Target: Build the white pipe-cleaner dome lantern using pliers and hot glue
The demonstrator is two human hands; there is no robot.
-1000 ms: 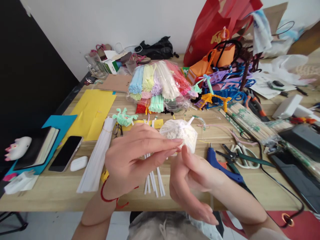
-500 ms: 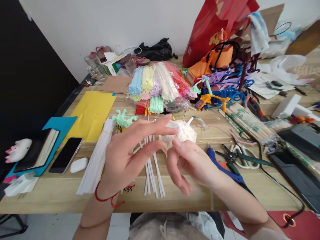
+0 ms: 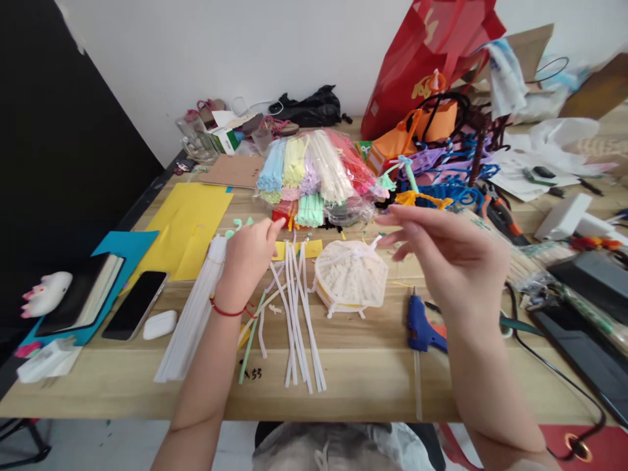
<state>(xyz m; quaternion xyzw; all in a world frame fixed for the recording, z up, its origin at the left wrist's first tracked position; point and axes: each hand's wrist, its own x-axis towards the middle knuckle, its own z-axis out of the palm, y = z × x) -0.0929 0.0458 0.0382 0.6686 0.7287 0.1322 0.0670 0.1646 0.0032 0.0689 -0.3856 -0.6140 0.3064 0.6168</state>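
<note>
My left hand (image 3: 248,258) reaches forward on the left, its fingers curled down over a small green pipe-cleaner figure (image 3: 237,225), of which only bits show past the knuckles. My right hand (image 3: 454,258) hovers over the table on the right with its fingers stretched out to the left and nothing in them. Between the hands a white netted bundle (image 3: 350,278) tied with a white strip lies on the wooden table (image 3: 373,379). Several loose white pipe cleaners (image 3: 300,314) lie fanned out beside it, close to my left wrist.
Bagged coloured pipe cleaners (image 3: 314,170) lie behind the bundle. A blue glue gun (image 3: 420,327) sits under my right forearm. A stack of white strips (image 3: 193,314), phone (image 3: 135,304), earbud case (image 3: 159,324) and yellow paper (image 3: 189,219) lie left. A red bag (image 3: 426,59) and clutter fill the back right.
Both hands have let go of the white netted bundle, which now lies on the table. My left hand moved forward-left onto the green figure; my right hand swung out to the right and spread.
</note>
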